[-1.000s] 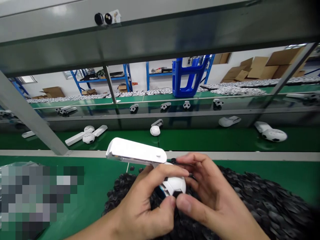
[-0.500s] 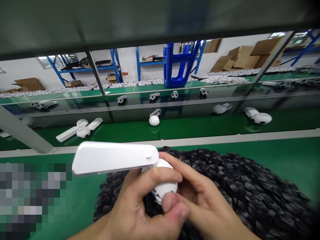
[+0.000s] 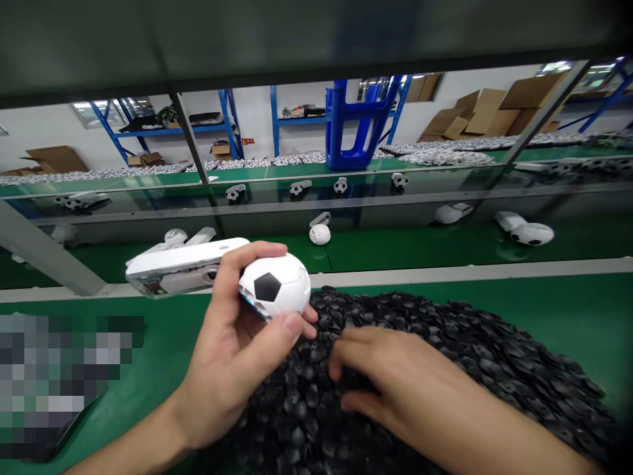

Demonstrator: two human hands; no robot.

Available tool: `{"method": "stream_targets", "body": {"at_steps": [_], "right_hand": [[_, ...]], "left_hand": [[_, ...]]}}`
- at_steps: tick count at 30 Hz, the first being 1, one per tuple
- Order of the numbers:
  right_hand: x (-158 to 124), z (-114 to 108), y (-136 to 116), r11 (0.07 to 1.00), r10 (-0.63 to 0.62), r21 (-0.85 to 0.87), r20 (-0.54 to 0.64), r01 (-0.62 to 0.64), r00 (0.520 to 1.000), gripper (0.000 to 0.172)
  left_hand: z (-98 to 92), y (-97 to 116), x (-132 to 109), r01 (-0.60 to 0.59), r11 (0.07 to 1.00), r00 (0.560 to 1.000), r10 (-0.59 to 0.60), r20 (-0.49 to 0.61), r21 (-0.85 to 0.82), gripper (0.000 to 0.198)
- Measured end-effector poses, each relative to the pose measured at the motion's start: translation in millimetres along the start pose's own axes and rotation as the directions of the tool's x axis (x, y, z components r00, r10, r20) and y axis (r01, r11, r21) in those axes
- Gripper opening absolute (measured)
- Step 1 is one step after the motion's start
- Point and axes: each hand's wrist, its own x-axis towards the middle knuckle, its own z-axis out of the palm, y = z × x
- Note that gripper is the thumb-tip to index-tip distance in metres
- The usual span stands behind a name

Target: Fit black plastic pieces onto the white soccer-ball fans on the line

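From head height, the view looked down over a green worktop (image 3: 143, 389) where two bare hands were at work. The left hand (image 3: 222, 369) grasped a football-patterned white device (image 3: 291, 287), its thumb at the lower edge of the round end and its index finger over the top. That end was a white dome with one black pentagon facing the camera, and a strip of blue showed along its lower left edge. A long white handle (image 3: 192, 257) stuck out to the left, behind the index finger, with a clear section along its underside. The device was held up in the air, above the near edge of the worktop and left of center.

The right hand (image 3: 390, 376), apart from the device, was lowered to a wide pile of black plastic pieces (image 3: 475, 349). Its fingers were curled with the tips turned down; whether they pinched a piece could not be told. The pile spread beneath both hands and far to the right.

Beyond a pale rail (image 3: 445, 270) ran a green conveyor belt (image 3: 405, 251). Similar white devices lay on it: one near the middle (image 3: 320, 234) and another on the right (image 3: 531, 233). Farther back stood an upturned blue plastic stool (image 3: 349, 158), with cardboard boxes (image 3: 477, 112) to its right.
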Motion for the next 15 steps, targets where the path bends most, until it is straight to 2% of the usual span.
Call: {"method": "stream_targets", "body": {"at_steps": [2,6,10,12,13,15], "right_hand": [[5,11,1,0.989,0.041,-0.143,0.054,-0.032,0.998,0.03],[15,32,6,0.983,0.012,-0.185,0.018,-0.009,1.0,0.035],[14,24,11,0.989,-0.056,-0.144,-0.072,0.045,0.996,0.031],[10,11,11,0.993,-0.116,-0.055,-0.184,0.108,0.976,0.027],[7,5,10,0.985,-0.155,0.034,-0.274,0.171,0.949,0.023],[1,-7,6,0.912,-0.198,0.235,-0.469,0.337,0.861,0.016]], "left_hand": [[-0.5,0,2,0.064,0.998,0.998,-0.064,0.009,-0.013,0.051],[-1.7,-8,5,0.156,0.988,0.982,-0.155,0.111,0.004,0.054],[-6.2,-16,7,0.185,0.981,0.965,-0.193,0.175,0.061,0.057],[-9.1,-16,6,0.211,0.975,0.952,-0.222,0.21,0.073,0.061],[-10.4,-16,6,0.228,0.971,0.946,-0.239,0.222,0.074,0.063],[-12.3,-15,5,0.254,0.965,0.931,-0.264,0.252,0.073,0.071]]}}
